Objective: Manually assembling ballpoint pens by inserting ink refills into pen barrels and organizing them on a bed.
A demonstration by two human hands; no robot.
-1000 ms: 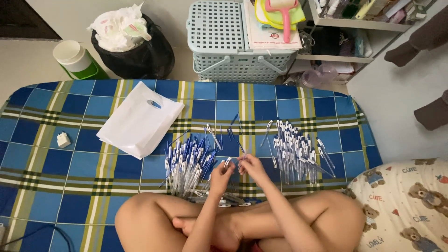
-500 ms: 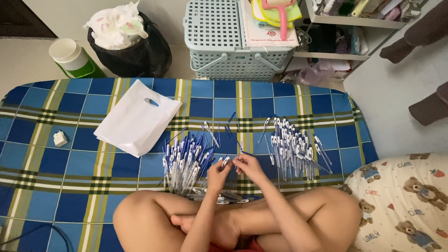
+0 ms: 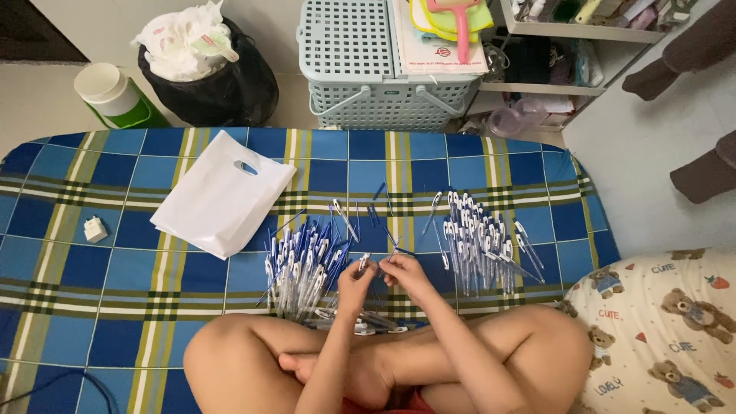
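Note:
I sit cross-legged on a blue plaid mattress. My left hand and my right hand meet in front of my knees, both pinching a single clear pen with blue parts. To the left of my hands lies a pile of blue-and-clear pens. On the right side a second pile of pens is spread out. A few loose blue pen parts lie beyond my hands. More pens rest against my shins.
A white plastic bag lies flat at the left, and a small white plug further left. Behind the mattress stand a grey basket, a black bin bag and a green-and-white container. A teddy-print pillow is at the right.
My head has tilted slightly, shifting the view. Both hands stay together on the pen, with only small finger movement.

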